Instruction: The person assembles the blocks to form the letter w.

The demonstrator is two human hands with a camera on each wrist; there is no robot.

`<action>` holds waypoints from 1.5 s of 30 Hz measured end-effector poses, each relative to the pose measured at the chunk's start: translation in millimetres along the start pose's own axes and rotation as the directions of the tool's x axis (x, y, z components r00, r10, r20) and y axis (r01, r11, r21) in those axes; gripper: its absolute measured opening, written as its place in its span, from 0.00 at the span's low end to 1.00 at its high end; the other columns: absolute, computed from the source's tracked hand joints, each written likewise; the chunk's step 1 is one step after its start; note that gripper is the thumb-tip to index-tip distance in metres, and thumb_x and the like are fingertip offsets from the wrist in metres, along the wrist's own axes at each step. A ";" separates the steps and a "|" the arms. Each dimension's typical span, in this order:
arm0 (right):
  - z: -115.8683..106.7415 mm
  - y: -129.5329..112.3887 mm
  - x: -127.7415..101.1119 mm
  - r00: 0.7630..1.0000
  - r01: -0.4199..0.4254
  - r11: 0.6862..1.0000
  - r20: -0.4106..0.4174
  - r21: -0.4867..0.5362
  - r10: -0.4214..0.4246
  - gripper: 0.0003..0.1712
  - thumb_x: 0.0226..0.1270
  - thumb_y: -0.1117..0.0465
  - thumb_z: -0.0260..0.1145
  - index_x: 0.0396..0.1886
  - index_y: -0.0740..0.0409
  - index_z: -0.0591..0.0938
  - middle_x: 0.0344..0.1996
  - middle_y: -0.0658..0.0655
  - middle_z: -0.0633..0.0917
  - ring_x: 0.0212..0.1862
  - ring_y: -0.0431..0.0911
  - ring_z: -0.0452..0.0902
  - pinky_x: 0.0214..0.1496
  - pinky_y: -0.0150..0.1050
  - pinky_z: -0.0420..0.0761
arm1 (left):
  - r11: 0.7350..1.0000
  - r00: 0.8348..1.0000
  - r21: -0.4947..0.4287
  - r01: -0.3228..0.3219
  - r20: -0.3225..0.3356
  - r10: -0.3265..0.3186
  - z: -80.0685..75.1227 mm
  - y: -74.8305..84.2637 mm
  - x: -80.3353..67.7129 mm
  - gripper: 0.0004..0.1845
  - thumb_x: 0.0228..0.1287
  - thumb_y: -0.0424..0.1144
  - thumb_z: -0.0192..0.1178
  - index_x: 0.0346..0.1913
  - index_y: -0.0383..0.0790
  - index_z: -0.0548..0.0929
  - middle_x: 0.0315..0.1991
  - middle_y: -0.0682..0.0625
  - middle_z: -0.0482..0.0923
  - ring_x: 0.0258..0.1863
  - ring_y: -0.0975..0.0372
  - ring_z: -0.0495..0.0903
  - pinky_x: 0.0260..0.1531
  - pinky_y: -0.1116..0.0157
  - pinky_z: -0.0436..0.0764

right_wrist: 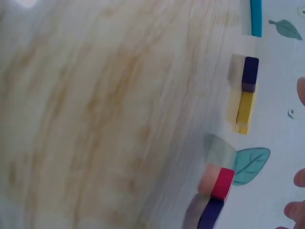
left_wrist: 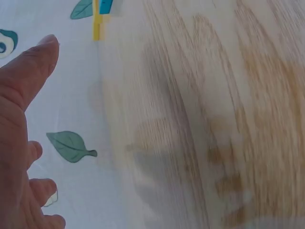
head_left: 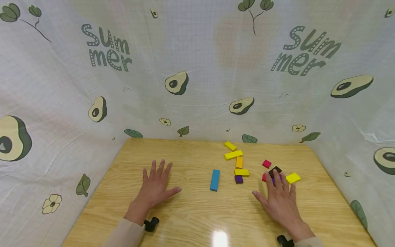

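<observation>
The only words to read are printed on the cloth backdrop [head_left: 197,68]: "Summer", split over two lines as "Sum" above "mer". One print [head_left: 107,48] sits at about ten o'clock in the head view, a second print [head_left: 305,51] at about two o'clock. Both are grey-green with dotted lettering.

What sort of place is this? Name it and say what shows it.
Likely a staged recording booth, not a lived-in room: a wooden table walled on three sides by an avocado-print cloth, with coloured blocks scattered near the right hand.

Blue block [head_left: 215,179] on wooden table [head_left: 191,212], yellow blocks [head_left: 233,154], avocado-print cloth [head_left: 197,68] behind
</observation>
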State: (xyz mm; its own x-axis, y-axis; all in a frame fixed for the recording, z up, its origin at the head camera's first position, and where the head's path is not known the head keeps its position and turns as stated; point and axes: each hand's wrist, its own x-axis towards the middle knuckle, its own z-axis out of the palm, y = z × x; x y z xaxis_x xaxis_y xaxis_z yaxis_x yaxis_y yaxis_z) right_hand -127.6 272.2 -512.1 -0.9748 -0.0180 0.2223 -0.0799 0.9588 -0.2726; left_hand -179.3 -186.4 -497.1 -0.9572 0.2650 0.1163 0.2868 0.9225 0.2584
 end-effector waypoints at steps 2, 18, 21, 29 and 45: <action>0.9 0.2 1.4 1.000 0.017 1.000 -0.022 0.008 -0.017 0.55 0.73 0.30 0.64 0.83 0.63 0.60 0.81 0.75 0.55 0.81 0.74 0.44 0.75 0.82 0.44 | 1.000 1.000 -0.016 -0.008 -0.004 0.007 2.9 1.9 1.9 0.56 0.64 0.74 0.62 0.86 0.48 0.56 0.85 0.37 0.49 0.84 0.35 0.40 0.74 0.23 0.43; 10.2 -14.5 33.6 0.994 0.056 0.997 -0.102 0.047 -0.051 0.47 0.71 0.41 0.71 0.74 0.70 0.69 0.70 0.74 0.68 0.68 0.74 0.61 0.64 0.76 0.66 | 0.987 0.988 -0.056 -0.149 0.024 0.151 21.9 46.6 44.2 0.53 0.62 0.67 0.70 0.83 0.48 0.62 0.77 0.39 0.65 0.76 0.41 0.62 0.76 0.35 0.59; 12.6 -20.4 41.9 0.996 0.048 0.997 -0.084 0.057 -0.043 0.46 0.72 0.40 0.71 0.73 0.69 0.70 0.68 0.73 0.70 0.67 0.72 0.62 0.62 0.75 0.68 | 0.983 0.981 -0.025 -0.184 0.062 0.185 25.5 58.4 54.1 0.53 0.61 0.69 0.70 0.83 0.50 0.63 0.77 0.40 0.66 0.75 0.42 0.63 0.76 0.37 0.60; 20.1 -34.6 57.6 0.999 0.031 0.998 -0.030 0.056 -0.030 0.47 0.72 0.37 0.69 0.74 0.68 0.70 0.69 0.72 0.71 0.68 0.71 0.63 0.65 0.74 0.67 | 0.962 0.952 0.012 -0.274 0.142 0.269 37.4 85.8 73.8 0.54 0.58 0.73 0.70 0.83 0.54 0.64 0.75 0.45 0.67 0.74 0.46 0.63 0.74 0.40 0.63; 29.4 -42.7 65.2 0.999 0.027 1.000 -0.019 0.001 -0.027 0.47 0.71 0.37 0.70 0.75 0.66 0.72 0.68 0.72 0.74 0.67 0.69 0.66 0.65 0.73 0.69 | 0.944 0.921 0.023 -0.329 0.227 0.316 56.3 100.6 89.8 0.59 0.54 0.79 0.66 0.84 0.54 0.61 0.72 0.49 0.69 0.71 0.51 0.64 0.74 0.44 0.64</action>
State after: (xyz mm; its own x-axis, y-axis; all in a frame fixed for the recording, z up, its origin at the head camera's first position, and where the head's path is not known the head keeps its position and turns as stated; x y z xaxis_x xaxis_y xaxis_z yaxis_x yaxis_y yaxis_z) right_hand -193.9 221.7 -513.6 -0.9682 -0.0386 0.2473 -0.1064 0.9578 -0.2671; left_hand -238.6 -53.9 -514.7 -0.8000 0.5992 -0.0294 0.5850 0.7901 0.1832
